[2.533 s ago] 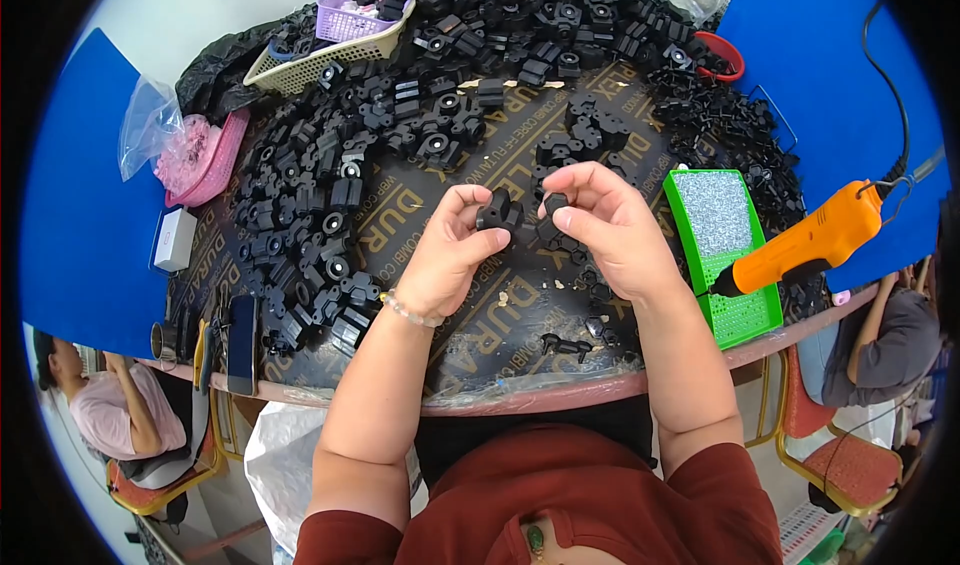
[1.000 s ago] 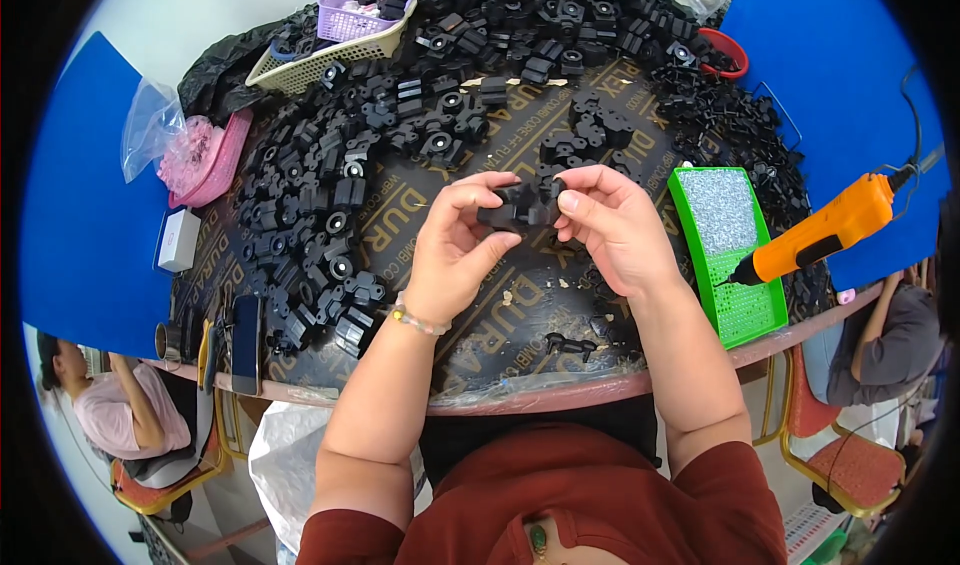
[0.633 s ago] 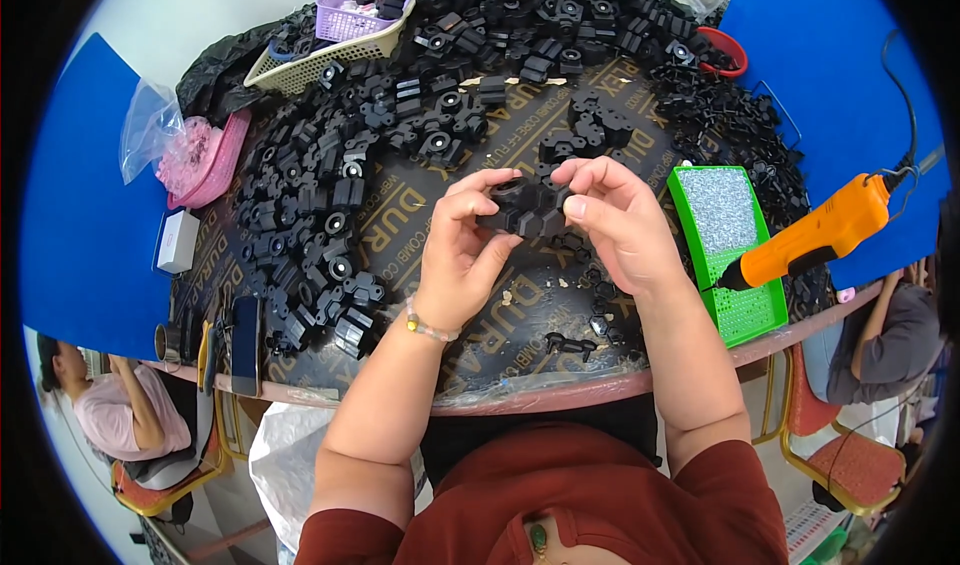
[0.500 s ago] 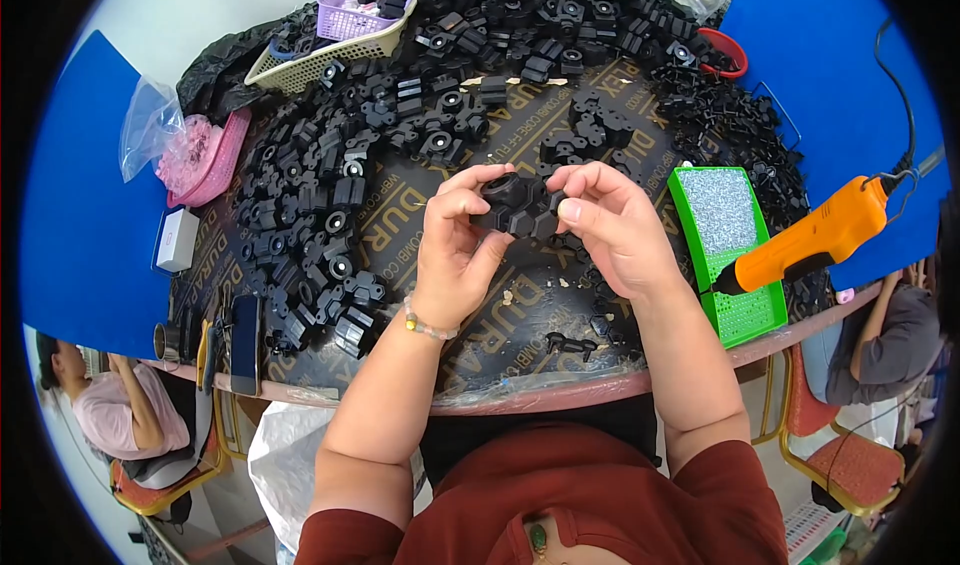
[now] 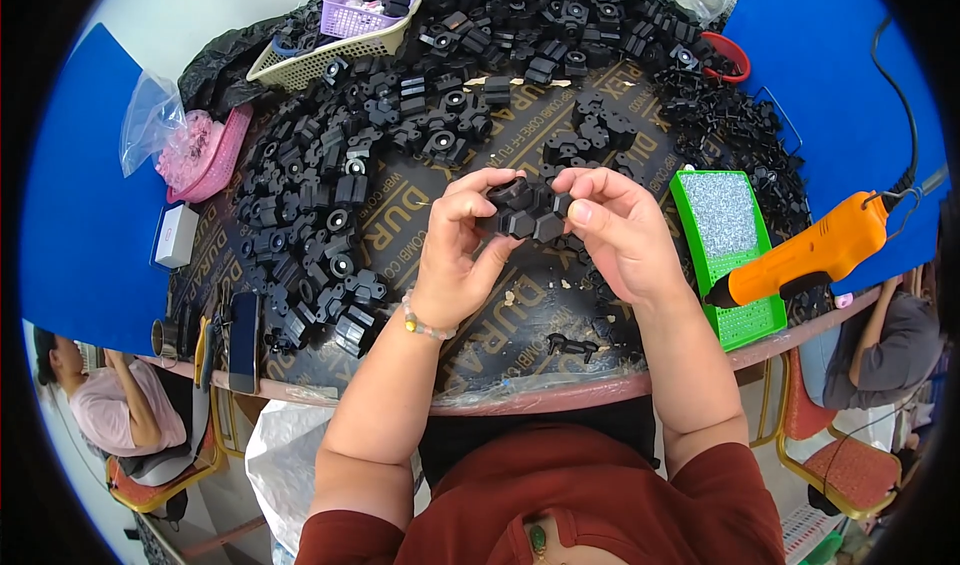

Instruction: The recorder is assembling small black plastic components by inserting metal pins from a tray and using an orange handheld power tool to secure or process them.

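Note:
A black plastic part [image 5: 528,215] made of joined hexagonal pieces is held up over the table's middle by both hands. My left hand [image 5: 455,250] pinches its left end with thumb and fingers. My right hand [image 5: 615,230] grips its right end. Below them lies the dark round table [image 5: 500,335]. Several loose black parts [image 5: 330,235] lie in a heap to the left, and a bigger pile [image 5: 560,25] fills the far side.
An orange glue gun [image 5: 815,255] hangs at the right above a green tray [image 5: 730,255]. A lilac basket [image 5: 365,10] stands at the back left beside a pink dish [image 5: 205,155]. A white box [image 5: 175,235] and a dark phone [image 5: 243,340] lie left. Other people sit at both sides.
The hands came together and lifted slightly. The two separate pieces they held earlier now sit as one joined part between the fingers.

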Action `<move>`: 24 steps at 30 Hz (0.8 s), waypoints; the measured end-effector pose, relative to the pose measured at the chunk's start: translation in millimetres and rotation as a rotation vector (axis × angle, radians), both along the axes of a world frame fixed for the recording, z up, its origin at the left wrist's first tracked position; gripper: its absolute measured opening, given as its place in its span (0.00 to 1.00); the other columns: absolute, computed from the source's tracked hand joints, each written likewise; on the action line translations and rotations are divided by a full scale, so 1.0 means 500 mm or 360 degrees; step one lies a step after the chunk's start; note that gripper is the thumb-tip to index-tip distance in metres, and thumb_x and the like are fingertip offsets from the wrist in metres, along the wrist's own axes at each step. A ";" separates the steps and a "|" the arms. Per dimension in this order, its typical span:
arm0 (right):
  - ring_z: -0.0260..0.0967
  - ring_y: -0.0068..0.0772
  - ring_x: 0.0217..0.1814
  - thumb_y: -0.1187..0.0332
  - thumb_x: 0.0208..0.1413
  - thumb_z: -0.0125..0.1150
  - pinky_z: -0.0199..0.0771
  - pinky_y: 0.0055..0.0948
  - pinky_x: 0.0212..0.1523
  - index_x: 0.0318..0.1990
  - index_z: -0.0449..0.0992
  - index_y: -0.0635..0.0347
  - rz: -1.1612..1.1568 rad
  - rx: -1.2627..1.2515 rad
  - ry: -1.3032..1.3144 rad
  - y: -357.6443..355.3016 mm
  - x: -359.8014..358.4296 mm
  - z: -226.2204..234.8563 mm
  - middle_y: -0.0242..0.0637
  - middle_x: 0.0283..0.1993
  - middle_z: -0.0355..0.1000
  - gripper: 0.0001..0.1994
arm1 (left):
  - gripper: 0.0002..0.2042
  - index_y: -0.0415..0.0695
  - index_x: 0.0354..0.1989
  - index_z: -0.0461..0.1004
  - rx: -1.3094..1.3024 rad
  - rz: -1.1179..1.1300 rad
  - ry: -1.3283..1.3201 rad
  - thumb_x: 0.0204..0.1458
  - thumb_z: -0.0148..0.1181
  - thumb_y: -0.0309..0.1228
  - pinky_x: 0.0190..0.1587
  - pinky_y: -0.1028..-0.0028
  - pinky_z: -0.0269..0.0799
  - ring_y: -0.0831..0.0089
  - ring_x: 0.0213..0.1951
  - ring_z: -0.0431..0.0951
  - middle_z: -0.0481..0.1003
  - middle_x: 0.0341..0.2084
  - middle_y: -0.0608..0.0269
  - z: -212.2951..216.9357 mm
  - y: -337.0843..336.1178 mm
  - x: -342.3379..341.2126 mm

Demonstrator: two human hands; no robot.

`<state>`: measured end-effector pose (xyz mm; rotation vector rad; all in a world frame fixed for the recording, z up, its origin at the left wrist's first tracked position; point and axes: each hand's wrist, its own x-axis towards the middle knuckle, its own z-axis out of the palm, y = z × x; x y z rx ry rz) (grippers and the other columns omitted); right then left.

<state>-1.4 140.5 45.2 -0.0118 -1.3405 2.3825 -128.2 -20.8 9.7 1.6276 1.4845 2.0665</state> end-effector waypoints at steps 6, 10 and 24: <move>0.71 0.23 0.46 0.75 0.58 0.67 0.73 0.25 0.49 0.42 0.77 0.62 -0.0019 -0.0071 -0.0011 0.004 -0.002 -0.001 0.35 0.48 0.73 0.07 | 0.30 0.44 0.64 0.56 -0.0071 -0.0108 -0.0347 0.55 0.62 0.16 0.60 0.67 0.72 0.65 0.61 0.70 0.64 0.62 0.52 0.005 -0.005 0.018; 0.72 0.22 0.46 0.73 0.60 0.65 0.73 0.24 0.48 0.51 0.76 0.63 -0.0071 0.0158 -0.0187 0.016 0.004 0.001 0.35 0.47 0.75 0.13 | 0.29 0.42 0.68 0.60 -0.0203 -0.0155 -0.0524 0.58 0.63 0.23 0.63 0.67 0.67 0.68 0.62 0.68 0.65 0.60 0.56 0.015 -0.005 0.021; 0.73 0.41 0.51 0.81 0.44 0.70 0.76 0.33 0.51 0.58 0.73 0.62 -0.0585 0.1566 -0.0360 0.002 -0.033 -0.032 0.41 0.52 0.69 0.29 | 0.31 0.47 0.67 0.64 -0.0913 0.1205 0.0600 0.50 0.58 0.24 0.71 0.53 0.51 0.45 0.71 0.54 0.54 0.70 0.43 -0.040 0.018 -0.053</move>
